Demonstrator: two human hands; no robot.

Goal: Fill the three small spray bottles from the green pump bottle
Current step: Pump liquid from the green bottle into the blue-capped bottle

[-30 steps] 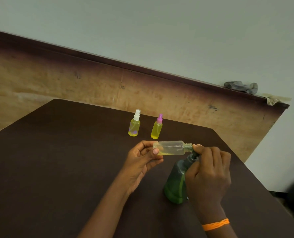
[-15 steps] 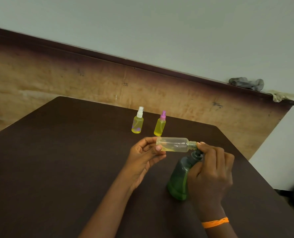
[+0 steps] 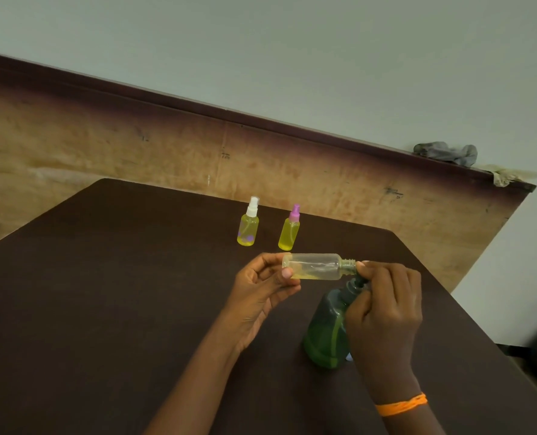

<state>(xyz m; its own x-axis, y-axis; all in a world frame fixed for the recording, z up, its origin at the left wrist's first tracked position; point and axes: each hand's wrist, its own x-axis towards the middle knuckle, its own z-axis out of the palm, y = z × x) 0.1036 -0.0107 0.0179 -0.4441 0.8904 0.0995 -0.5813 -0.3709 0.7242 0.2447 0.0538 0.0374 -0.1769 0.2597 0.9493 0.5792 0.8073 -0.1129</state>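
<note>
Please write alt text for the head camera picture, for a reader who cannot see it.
The left hand holds an uncapped small bottle sideways against the green pump bottle, which the right hand grips. Two capped spray bottles stand behind on the table.

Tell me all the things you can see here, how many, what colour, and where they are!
Capped spray bottles: 2, both yellow with liquid, one with a white top, one with a pink top, standing side by side at the far part of the table.
Open spray bottle: 1, clear with a little yellow liquid, no top, held on its side above the table.
Green pump bottle: 1, dark green, on the table near the right edge.
Table: 1, dark brown.
Wooden panel: 1, tan with a dark top edge, behind the table.
Cloth: 1, grey, crumpled on the panel's top.
Wristband: 1, orange, on the right wrist.
Left hand: holds the open bottle's base.
Right hand: on the pump top, at the open bottle's neck.
</note>
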